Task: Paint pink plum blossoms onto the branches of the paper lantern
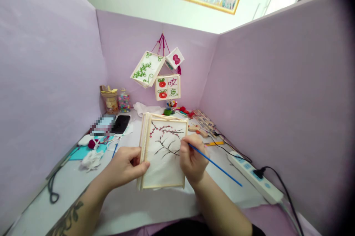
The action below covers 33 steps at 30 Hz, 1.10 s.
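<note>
A light wooden-framed lantern (163, 173) with white panels is held upright over the table. Its front panel bears dark painted branches, with small pink blossoms on the upper ones. My left hand (129, 166) grips the left edge, thumb on the front and fingers behind. In a pinch grip, my right hand (194, 156) holds a thin blue paintbrush (219, 167) at the panel's right side. The brush tip is hidden behind the fingers, so I cannot tell whether it touches the panel.
Decorated lanterns (168, 87) hang on the back partition. At left are a phone (121, 124), crumpled tissue (91, 160), a bead jar (124, 102) and a cup of sticks (111, 102). A power strip (256, 177) with black cables and a yellow utility knife (213, 143) lie at right.
</note>
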Each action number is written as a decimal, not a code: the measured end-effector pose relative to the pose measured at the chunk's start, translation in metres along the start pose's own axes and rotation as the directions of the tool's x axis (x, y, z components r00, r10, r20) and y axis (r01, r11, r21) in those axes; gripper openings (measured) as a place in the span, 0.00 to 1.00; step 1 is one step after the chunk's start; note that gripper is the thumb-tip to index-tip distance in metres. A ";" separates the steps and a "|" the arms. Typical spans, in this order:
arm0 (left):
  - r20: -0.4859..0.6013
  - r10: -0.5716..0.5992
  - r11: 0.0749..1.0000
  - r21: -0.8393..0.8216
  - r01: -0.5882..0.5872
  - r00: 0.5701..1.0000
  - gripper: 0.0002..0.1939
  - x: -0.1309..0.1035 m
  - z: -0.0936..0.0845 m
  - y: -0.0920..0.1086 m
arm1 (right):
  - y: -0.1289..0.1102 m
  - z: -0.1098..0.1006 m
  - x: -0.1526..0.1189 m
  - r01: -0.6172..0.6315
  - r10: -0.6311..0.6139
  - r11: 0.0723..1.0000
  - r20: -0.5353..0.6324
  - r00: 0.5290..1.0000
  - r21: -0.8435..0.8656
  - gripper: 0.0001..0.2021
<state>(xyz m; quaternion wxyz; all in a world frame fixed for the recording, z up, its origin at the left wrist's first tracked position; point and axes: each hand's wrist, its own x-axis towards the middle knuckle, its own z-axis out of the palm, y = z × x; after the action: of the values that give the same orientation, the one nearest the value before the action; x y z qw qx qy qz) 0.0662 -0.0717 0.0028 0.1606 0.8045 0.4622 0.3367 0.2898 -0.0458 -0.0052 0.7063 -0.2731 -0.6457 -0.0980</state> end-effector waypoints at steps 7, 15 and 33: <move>0.017 -0.001 1.000 -0.006 0.001 1.000 0.19 0.000 0.000 -0.001 | -0.001 0.000 0.000 -0.002 0.002 1.000 0.008 1.000 -0.016 0.08; 0.009 -0.003 1.000 -0.016 0.004 1.000 0.19 -0.001 0.001 -0.004 | 0.002 0.000 -0.003 -0.017 0.018 0.998 -0.013 1.000 0.053 0.09; 0.002 0.007 1.000 -0.015 -0.007 1.000 0.19 0.000 0.001 -0.003 | 0.000 0.000 0.000 -0.005 0.005 1.000 0.006 1.000 0.005 0.08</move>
<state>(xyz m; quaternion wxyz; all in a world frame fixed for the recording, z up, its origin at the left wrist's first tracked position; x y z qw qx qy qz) 0.0651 -0.0705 0.0006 0.1658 0.8052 0.4566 0.3401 0.2901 -0.0454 -0.0053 0.7051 -0.2735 -0.6475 -0.0937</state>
